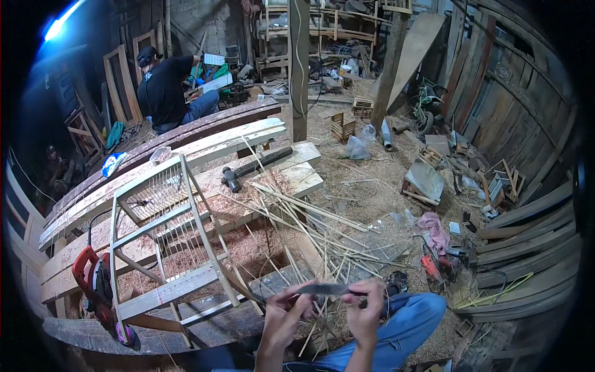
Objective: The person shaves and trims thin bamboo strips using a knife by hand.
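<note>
dark blade (325,289) is clamped by left grip (286,317) and right grip (364,310), tub (160,155) contents unclear.

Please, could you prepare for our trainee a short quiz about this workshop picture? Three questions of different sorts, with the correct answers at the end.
1. Multiple choice: what do the left-hand grip and right-hand grip hold between them?
A) a wooden crate
B) a dark blade-like piece
C) a plastic bag

2. True or false: the pink cloth hangs on the wooden frame.

3. Fill the gap: the hammer lies on the wooden ____.

Key:
1. B
2. False; the pink cloth lies on the picture's right side, well apart from the wooden frame.
3. boards
</note>
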`<state>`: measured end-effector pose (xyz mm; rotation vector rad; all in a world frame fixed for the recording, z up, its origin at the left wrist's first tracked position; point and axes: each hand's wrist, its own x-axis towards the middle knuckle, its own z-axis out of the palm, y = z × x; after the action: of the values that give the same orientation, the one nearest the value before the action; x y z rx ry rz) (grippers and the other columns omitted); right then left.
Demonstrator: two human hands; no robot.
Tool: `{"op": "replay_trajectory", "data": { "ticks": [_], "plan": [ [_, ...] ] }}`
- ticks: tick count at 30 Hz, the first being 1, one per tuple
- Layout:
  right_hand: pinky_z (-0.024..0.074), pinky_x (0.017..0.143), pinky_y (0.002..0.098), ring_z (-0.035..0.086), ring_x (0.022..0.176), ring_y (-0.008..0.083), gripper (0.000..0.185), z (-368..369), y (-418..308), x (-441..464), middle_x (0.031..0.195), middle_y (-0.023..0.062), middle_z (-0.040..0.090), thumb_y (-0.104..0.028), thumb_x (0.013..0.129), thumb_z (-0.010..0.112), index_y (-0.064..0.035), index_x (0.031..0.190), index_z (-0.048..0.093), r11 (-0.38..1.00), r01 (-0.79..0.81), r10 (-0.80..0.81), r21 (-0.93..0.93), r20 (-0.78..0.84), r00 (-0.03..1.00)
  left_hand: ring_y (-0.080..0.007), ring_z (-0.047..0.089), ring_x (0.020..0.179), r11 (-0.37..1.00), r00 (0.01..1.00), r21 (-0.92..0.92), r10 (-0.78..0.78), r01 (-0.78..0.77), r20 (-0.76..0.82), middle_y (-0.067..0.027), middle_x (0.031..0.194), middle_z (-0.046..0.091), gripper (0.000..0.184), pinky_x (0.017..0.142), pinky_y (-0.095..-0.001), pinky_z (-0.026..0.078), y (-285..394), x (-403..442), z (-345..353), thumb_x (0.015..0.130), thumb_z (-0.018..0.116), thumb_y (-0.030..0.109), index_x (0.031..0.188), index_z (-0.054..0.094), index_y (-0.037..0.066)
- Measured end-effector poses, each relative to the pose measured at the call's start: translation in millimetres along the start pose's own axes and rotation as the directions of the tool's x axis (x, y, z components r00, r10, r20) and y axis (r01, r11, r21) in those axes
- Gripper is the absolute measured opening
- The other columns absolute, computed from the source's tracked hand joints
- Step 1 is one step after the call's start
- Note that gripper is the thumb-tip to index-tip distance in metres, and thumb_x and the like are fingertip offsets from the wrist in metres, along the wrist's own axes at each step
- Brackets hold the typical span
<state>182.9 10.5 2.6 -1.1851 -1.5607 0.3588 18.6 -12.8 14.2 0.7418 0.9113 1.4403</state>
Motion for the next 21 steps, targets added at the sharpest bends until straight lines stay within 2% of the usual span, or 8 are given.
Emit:
{"op": "replay_trajectory", "data": {
  "ticks": [3, 7, 10, 12, 13, 15, 18, 21],
  "plan": [
    [0.039, 0.077, 0.0374, 0.054, 0.079, 0.0238, 0.032, 9.5, -14.5, 2.1, 0.082, 0.0055, 0.06, -0.034, 0.077, 0.076, -0.0085, 0.085, 0.058, 0.999, 0.035, -0.036, 0.008, 0.049, 0.998, -0.0051, 0.05, 0.063, 0.991, 0.999, -0.132, 0.015, -0.011, 0.032, -0.0038, 0.084, 0.064, 0.029, 0.055, -0.0212, 0.041, -9.6, -3.1, -2.7, 0.09, 0.063, 0.007, 0.117, 0.062, -0.004],
    [0.037, 0.076, 0.0376, 0.056, 0.075, 0.023, 0.03, 16.0, -19.1, 1.3, 0.079, 0.002, 0.063, -0.032, 0.074, 0.078, -0.0107, 0.085, 0.059, 0.997, 0.08, -0.08, 0.011, 0.095, 0.992, -0.0055, 0.049, 0.064, 0.995, 0.999, -0.092, -0.035, 0.032, -0.023, -0.006, 0.091, 0.065, 0.028, 0.052, -0.02, 0.038, -6.9, -6.8, -1.1, 0.09, 0.064, 0.009, 0.113, 0.061, -0.007],
    [0.0368, 0.077, 0.0374, 0.057, 0.076, 0.0226, 0.03, 17.1, -20.6, 0.9, 0.08, 0.0019, 0.063, -0.031, 0.073, 0.078, -0.0109, 0.084, 0.059, 0.996, 0.089, -0.091, 0.017, 0.091, 0.992, -0.0052, 0.054, 0.071, 0.999, 1.0, 0.032, -0.011, 0.011, -0.016, -0.007, 0.099, 0.066, 0.027, 0.057, -0.0191, 0.043, -5.1, -7.4, -2.5, 0.089, 0.065, 0.009, 0.113, 0.062, -0.005],
    [0.0367, 0.077, 0.0373, 0.058, 0.076, 0.0225, 0.03, 17.2, -19.9, 0.4, 0.08, 0.0019, 0.064, -0.03, 0.073, 0.078, -0.011, 0.084, 0.058, 0.996, 0.088, -0.089, 0.015, 0.086, 0.992, -0.0062, 0.059, 0.082, 0.995, 1.0, 0.099, 0.024, -0.024, 0.0, -0.0083, 0.104, 0.067, 0.027, 0.067, -0.0197, 0.048, -8.3, -6.3, -3.6, 0.089, 0.065, 0.009, 0.113, 0.062, -0.003],
    [0.0365, 0.078, 0.0376, 0.058, 0.077, 0.0224, 0.03, 17.6, -18.2, -0.3, 0.08, 0.0018, 0.064, -0.029, 0.073, 0.079, -0.0111, 0.085, 0.058, 0.995, 0.101, -0.103, 0.023, 0.075, 0.992, -0.0062, 0.059, 0.082, 0.995, 1.0, 0.098, 0.024, -0.024, 0.0, -0.0083, 0.104, 0.067, 0.027, 0.067, -0.0197, 0.048, -8.4, -6.9, -2.2, 0.089, 0.065, 0.009, 0.113, 0.062, -0.003],
    [0.0363, 0.078, 0.0378, 0.058, 0.077, 0.0223, 0.03, 18.6, -14.7, -1.0, 0.08, 0.0017, 0.063, -0.029, 0.072, 0.079, -0.0112, 0.085, 0.058, 0.993, 0.116, -0.118, 0.033, 0.063, 0.991, -0.0087, 0.061, 0.089, 0.993, 0.998, 0.096, 0.063, -0.063, 0.001, -0.0082, 0.105, 0.067, 0.025, 0.077, -0.0221, 0.049, -7.3, -8.5, 1.6, 0.089, 0.064, 0.008, 0.112, 0.063, -0.004],
    [0.036, 0.08, 0.0383, 0.058, 0.078, 0.0222, 0.031, 18.1, -6.0, -2.3, 0.081, 0.0017, 0.063, -0.027, 0.071, 0.079, -0.0114, 0.085, 0.057, 0.99, 0.133, -0.135, 0.044, 0.044, 0.99, -0.0083, 0.061, 0.089, 0.973, 0.996, 0.217, 0.083, -0.074, -0.033, -0.0066, 0.1, 0.069, 0.024, 0.079, -0.0225, 0.05, -7.2, -8.6, 2.6, 0.089, 0.064, 0.002, 0.111, 0.065, -0.004],
    [0.0354, 0.082, 0.0384, 0.058, 0.078, 0.022, 0.031, 17.6, 3.3, -3.0, 0.08, 0.0017, 0.063, -0.026, 0.07, 0.08, -0.0116, 0.085, 0.057, 0.991, 0.132, -0.132, 0.007, 0.03, 0.991, -0.012, 0.061, 0.093, 0.984, 0.999, 0.179, 0.035, -0.028, -0.038, -0.0081, 0.104, 0.067, 0.023, 0.083, -0.0247, 0.048, 1.9, -9.3, 3.4, 0.089, 0.063, 0.004, 0.111, 0.064, -0.005]
  ]
}}
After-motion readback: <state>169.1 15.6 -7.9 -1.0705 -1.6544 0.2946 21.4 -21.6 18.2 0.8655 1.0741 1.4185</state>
